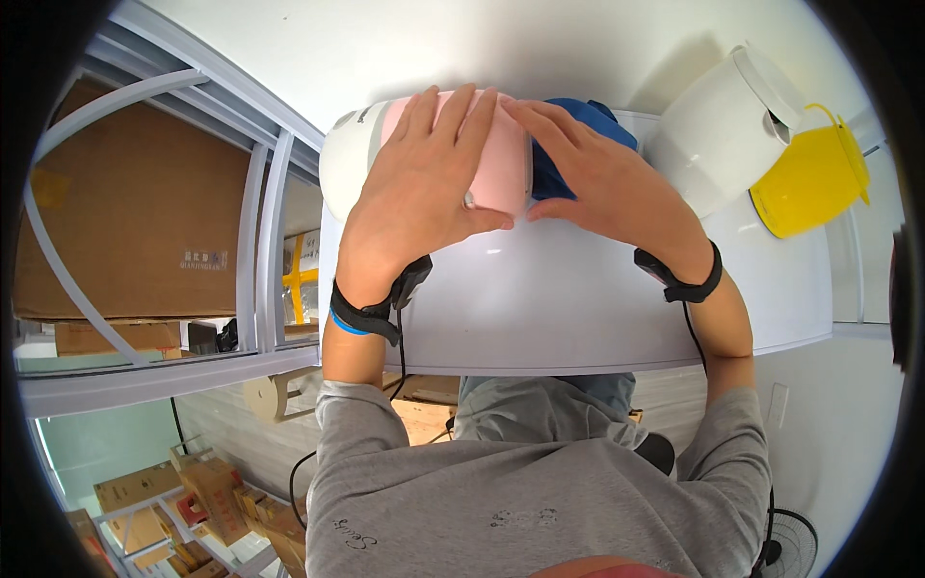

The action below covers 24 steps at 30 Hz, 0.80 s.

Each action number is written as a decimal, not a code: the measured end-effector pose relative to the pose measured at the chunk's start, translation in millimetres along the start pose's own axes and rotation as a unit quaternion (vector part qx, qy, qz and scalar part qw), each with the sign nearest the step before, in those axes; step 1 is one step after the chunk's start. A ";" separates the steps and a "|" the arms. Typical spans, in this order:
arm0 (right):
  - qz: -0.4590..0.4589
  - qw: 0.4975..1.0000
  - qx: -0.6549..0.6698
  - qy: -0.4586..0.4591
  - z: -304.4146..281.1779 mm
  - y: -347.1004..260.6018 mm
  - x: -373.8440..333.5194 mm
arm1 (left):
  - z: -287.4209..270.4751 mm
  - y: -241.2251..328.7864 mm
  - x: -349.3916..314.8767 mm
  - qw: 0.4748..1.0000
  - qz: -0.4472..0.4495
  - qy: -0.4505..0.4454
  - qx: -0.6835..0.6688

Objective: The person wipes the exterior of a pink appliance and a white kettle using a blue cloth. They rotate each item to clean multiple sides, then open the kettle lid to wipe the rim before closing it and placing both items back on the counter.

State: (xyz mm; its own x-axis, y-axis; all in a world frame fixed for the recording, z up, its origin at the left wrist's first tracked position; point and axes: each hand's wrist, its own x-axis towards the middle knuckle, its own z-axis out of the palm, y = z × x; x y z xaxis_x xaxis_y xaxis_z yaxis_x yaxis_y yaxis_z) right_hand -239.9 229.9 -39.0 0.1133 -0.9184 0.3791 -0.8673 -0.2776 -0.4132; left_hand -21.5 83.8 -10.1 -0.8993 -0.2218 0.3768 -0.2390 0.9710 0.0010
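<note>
1. A rounded container with a pink body, grey band and white end (502,173) lies on its side along the back edge of the glossy white table surface (578,318), at the back left corner, its white end toward the left.
2. The left hand (424,183) lies over it, fingers stretched across the pink part and grey band toward the back edge, thumb out along the near side; whether it grips, I cannot tell.
3. The right hand (621,183) is spread, thumb and forefinger well parted, with the fingertips at the container's pink end; firm contact there is unclear. The two hands are near each other, but apart.
4. A dark blue object (602,119), partly hidden by the right hand, sits at the back edge, just beside the pink end.
5. Toward the back right corner, a smooth white rounded container with a lid (708,135) leans, tilted.
6. Just beside it, nearer the right edge, is a bright yellow container with a looped handle (807,183).
7. Both wrists wear black straps (701,287) with small black devices and cables.
</note>
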 end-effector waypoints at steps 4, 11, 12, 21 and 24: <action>0.004 1.000 -0.018 0.006 10.3 -2.3 4.9 | 4.7 1.1 0.7 0.999 0.016 0.028 0.004; 0.000 0.995 -0.067 0.076 23.1 0.9 -1.8 | 4.2 -2.1 1.4 1.000 0.005 0.002 -0.015; 0.010 0.994 -0.088 0.067 22.5 -0.9 -2.8 | 3.4 -4.9 1.7 1.000 0.005 -0.008 -0.020; 0.004 0.988 -0.149 -0.047 29.3 35.8 -16.2 | 0.8 -7.4 -10.9 0.998 0.016 -0.010 -0.058; -0.016 0.987 -0.150 -0.051 29.5 48.5 -18.3 | -2.9 -11.0 -16.8 0.998 0.006 -0.006 -0.061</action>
State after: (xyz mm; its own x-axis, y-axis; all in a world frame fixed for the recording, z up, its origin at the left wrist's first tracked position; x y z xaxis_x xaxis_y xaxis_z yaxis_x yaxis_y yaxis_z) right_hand -269.7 225.0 -90.4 0.1781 -0.9381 0.2970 -0.9653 -0.2251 -0.1322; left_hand -2.7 77.1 -13.8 -0.9062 -0.2104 0.3668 -0.1829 0.9771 0.1087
